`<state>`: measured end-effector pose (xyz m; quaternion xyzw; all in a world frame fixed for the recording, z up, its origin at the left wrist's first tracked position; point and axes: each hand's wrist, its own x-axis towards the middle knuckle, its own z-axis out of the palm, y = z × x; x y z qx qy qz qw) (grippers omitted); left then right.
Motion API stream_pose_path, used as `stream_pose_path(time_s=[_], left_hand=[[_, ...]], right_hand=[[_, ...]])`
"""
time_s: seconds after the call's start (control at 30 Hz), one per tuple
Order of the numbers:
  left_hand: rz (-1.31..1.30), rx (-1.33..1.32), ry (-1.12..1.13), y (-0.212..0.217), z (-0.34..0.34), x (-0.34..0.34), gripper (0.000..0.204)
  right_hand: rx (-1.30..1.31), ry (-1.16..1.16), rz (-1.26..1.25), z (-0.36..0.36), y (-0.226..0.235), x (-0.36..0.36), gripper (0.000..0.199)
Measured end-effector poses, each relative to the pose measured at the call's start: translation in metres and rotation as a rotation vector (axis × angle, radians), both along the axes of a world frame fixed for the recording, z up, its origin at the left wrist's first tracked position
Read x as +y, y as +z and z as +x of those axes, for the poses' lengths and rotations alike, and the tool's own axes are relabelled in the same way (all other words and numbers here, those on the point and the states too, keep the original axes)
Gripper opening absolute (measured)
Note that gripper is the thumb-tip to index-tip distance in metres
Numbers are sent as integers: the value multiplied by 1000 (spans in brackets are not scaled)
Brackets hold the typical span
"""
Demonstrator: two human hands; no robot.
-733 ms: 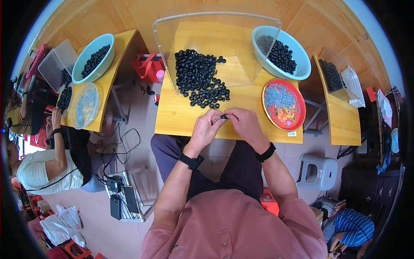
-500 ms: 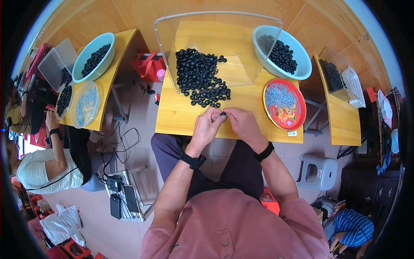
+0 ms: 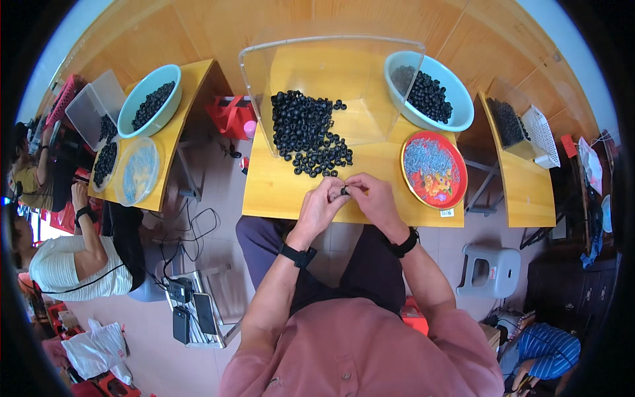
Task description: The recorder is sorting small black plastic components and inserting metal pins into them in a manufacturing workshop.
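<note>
Near the front edge of the yellow table, my left hand [image 3: 321,204] pinches a small black ring-shaped part [image 3: 344,191] between thumb and fingers. My right hand [image 3: 374,201] meets it there, fingertips pressed together at the part; whatever they hold is too small to make out. Just beyond my hands lies a heap of similar black parts [image 3: 301,126], with loose ones spread at its near side. A red round tray [image 3: 461,188] to the right carries many small silvery-blue pieces [image 3: 430,156].
A clear plastic box [image 3: 331,43] stands tipped around the heap. Behind the tray sits a light-blue basin [image 3: 469,106] of black parts. At the left, a co-worker [image 3: 79,264] sits by another table [image 3: 173,126] with a similar basin [image 3: 173,99]. A grey stool [image 3: 489,270] stands right.
The whole view has shifted a little, so the table sits lower in the picture. My hands stay together around the small black part, with slight finger movement.
</note>
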<state>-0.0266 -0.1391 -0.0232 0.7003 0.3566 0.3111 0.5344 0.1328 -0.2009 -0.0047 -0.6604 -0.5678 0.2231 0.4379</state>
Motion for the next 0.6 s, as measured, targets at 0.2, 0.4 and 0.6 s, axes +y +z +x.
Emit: stream_pose_path(time_s=[0.2,0.4,0.6], left_hand=[[193,78,-90,4,-3,-4,30],[376,191,-119,3,-1,-9,29],[545,233,-157,3,3,-8,31]], right_hand=[[271,16,-70,10,-21,-4,13],[405,102,-180,18,-21,-15,13],[460,154,-216,25,-24,-17,10]])
